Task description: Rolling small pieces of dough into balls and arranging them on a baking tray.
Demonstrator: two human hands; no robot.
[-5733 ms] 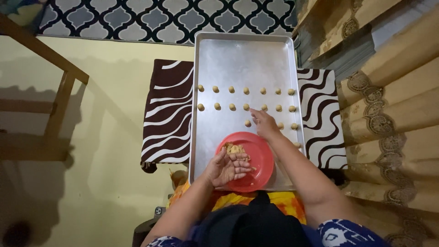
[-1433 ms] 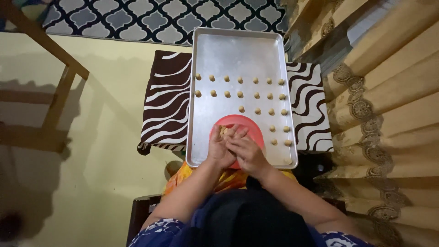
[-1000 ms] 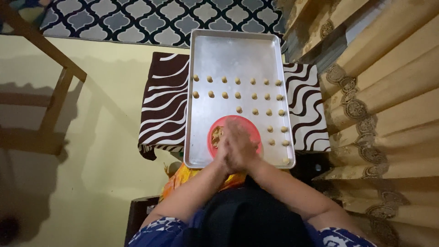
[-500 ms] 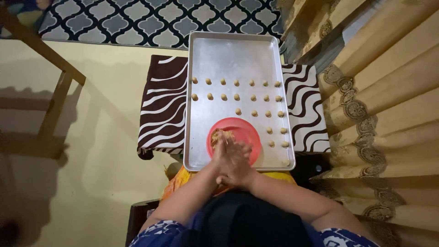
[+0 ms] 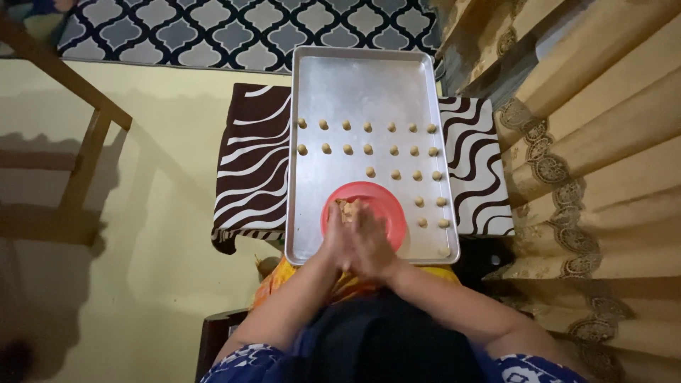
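Fingers of left hand (image 5: pixel 339 241) and right hand (image 5: pixel 372 248) pressed flat together palm to palm, whatever lies between them hidden, over red plate (image 5: pixel 386 206) holding dough (image 5: pixel 345 209), plate on metal baking tray (image 5: pixel 355 85), rows of small dough balls (image 5: pixel 368 150) beyond, tray on striped cloth (image 5: pixel 252 170).

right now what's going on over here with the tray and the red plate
A person is pressing the left hand and right hand palm to palm just over a red plate that holds a lump of dough. The plate sits at the near end of a metal baking tray. Small dough balls already stand in rows across the tray's middle and down its right side; the far end is bare. The tray rests on a brown-and-white striped cloth.
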